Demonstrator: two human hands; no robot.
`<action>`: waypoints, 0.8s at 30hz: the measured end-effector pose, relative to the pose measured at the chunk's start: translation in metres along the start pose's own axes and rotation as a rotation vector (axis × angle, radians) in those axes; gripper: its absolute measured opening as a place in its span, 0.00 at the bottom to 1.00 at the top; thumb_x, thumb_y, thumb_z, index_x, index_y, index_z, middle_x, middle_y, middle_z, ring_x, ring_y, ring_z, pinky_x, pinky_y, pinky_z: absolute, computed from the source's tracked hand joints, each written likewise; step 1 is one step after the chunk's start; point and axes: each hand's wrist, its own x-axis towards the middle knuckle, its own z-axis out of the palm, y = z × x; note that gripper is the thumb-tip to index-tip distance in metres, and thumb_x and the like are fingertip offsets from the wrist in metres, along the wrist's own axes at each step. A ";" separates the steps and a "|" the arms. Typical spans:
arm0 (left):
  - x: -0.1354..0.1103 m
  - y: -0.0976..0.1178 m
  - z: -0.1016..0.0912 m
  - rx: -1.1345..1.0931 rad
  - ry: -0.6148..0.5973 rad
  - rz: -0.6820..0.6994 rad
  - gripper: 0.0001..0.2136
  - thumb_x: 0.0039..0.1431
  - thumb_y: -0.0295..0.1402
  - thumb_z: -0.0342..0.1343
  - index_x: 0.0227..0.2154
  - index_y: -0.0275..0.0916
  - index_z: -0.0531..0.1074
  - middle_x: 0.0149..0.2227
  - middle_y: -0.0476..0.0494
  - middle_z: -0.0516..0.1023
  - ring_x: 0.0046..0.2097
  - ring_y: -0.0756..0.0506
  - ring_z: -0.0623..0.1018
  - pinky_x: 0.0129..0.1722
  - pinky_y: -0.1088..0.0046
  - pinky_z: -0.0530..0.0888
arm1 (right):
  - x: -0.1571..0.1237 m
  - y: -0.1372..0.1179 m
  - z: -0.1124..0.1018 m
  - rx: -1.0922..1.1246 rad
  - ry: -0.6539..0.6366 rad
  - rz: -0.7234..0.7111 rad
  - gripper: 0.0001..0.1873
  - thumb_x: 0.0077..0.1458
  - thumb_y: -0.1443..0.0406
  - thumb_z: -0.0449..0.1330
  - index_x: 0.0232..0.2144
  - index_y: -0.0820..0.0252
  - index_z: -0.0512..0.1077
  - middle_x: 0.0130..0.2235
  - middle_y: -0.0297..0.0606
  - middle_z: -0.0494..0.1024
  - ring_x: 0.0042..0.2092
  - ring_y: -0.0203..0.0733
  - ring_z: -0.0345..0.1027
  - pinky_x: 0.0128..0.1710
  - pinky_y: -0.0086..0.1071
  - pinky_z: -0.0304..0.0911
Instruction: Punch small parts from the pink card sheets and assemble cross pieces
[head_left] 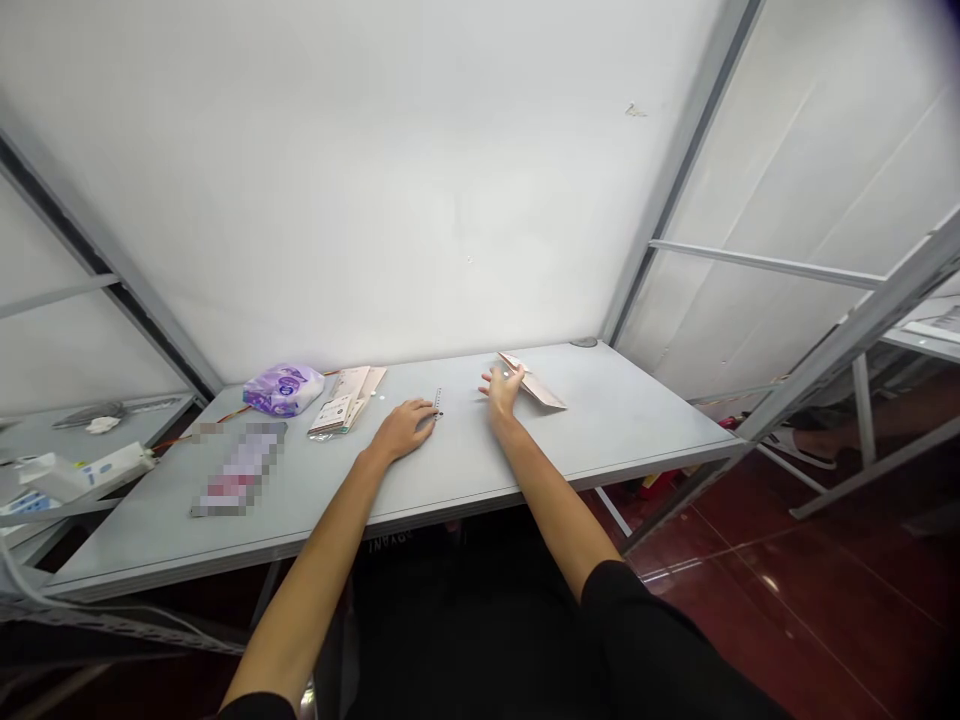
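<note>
Head view: left hand point(406, 428) open, palm down; right hand point(502, 390) splayed open.
Booklets point(339, 408) lie at the left's 10 o'clock, a folded card point(543, 388) at the right's 3 o'clock.

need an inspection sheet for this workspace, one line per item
Surface: grey tabletop, under both hands.
Job's things: pale folded card beside the right hand; small dark-marked strip by the left hand, too small to identify.
Clutter: purple packet, paper stack, pixelated item, all further left.
Hands: left palm-down; right fingers spread, contact with card unclear.
Cables: orange cable, left side.
Surroundings: white wall, metal frame, red floor.
</note>
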 end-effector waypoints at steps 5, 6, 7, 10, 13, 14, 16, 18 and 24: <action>0.000 0.006 -0.001 0.047 -0.016 0.017 0.19 0.69 0.42 0.48 0.53 0.43 0.79 0.56 0.39 0.78 0.58 0.39 0.75 0.63 0.56 0.70 | -0.002 0.007 0.000 -0.056 -0.141 -0.008 0.38 0.58 0.65 0.55 0.69 0.50 0.52 0.62 0.50 0.69 0.43 0.40 0.80 0.34 0.31 0.77; 0.000 0.008 -0.001 0.058 -0.021 0.023 0.19 0.69 0.42 0.48 0.53 0.42 0.79 0.56 0.39 0.78 0.59 0.39 0.75 0.63 0.56 0.70 | -0.003 0.009 0.000 -0.126 -0.199 -0.054 0.33 0.58 0.65 0.55 0.66 0.53 0.59 0.58 0.48 0.74 0.43 0.41 0.80 0.36 0.33 0.77; 0.000 0.010 -0.001 0.067 -0.028 0.029 0.19 0.69 0.42 0.48 0.53 0.42 0.79 0.57 0.38 0.77 0.60 0.38 0.74 0.63 0.55 0.69 | -0.005 0.011 0.000 -0.220 -0.273 -0.123 0.28 0.58 0.65 0.55 0.62 0.56 0.66 0.53 0.46 0.78 0.44 0.42 0.79 0.40 0.35 0.77; 0.002 0.016 -0.002 0.078 -0.054 0.033 0.20 0.69 0.44 0.48 0.55 0.43 0.77 0.59 0.39 0.76 0.63 0.37 0.72 0.65 0.54 0.67 | -0.013 0.017 0.000 -0.598 -0.571 -0.440 0.14 0.57 0.66 0.58 0.44 0.58 0.79 0.42 0.42 0.83 0.46 0.45 0.78 0.53 0.40 0.71; 0.003 0.016 -0.012 0.094 -0.021 -0.004 0.21 0.69 0.45 0.48 0.57 0.43 0.75 0.59 0.40 0.76 0.62 0.38 0.72 0.65 0.55 0.67 | -0.022 0.021 0.001 -0.927 -0.772 -0.739 0.09 0.57 0.66 0.61 0.38 0.57 0.82 0.45 0.44 0.83 0.51 0.50 0.75 0.58 0.44 0.65; 0.002 0.013 -0.018 0.116 0.042 -0.057 0.21 0.69 0.43 0.48 0.58 0.42 0.74 0.59 0.39 0.76 0.62 0.38 0.72 0.65 0.56 0.66 | -0.025 0.022 0.001 -0.994 -0.793 -0.790 0.10 0.58 0.66 0.61 0.39 0.57 0.82 0.47 0.45 0.83 0.52 0.52 0.74 0.58 0.44 0.64; -0.004 0.002 -0.033 0.201 0.262 -0.280 0.20 0.69 0.40 0.48 0.59 0.40 0.73 0.60 0.37 0.74 0.62 0.37 0.71 0.66 0.54 0.64 | -0.027 0.023 0.000 -1.061 -0.799 -0.828 0.11 0.60 0.65 0.60 0.41 0.57 0.82 0.48 0.45 0.82 0.53 0.52 0.73 0.56 0.44 0.65; -0.015 -0.014 -0.049 0.318 0.469 -0.636 0.22 0.67 0.39 0.51 0.61 0.39 0.71 0.64 0.33 0.69 0.64 0.33 0.68 0.65 0.47 0.62 | -0.026 0.024 0.000 -1.066 -0.796 -0.826 0.12 0.61 0.66 0.59 0.43 0.58 0.81 0.49 0.44 0.82 0.53 0.51 0.72 0.56 0.43 0.64; -0.043 -0.043 -0.070 0.240 0.299 -0.991 0.25 0.60 0.45 0.58 0.59 0.44 0.74 0.57 0.28 0.75 0.58 0.26 0.72 0.56 0.40 0.68 | -0.020 0.027 -0.001 -0.912 -0.743 -0.788 0.14 0.59 0.69 0.59 0.45 0.57 0.79 0.55 0.43 0.78 0.56 0.48 0.70 0.61 0.42 0.61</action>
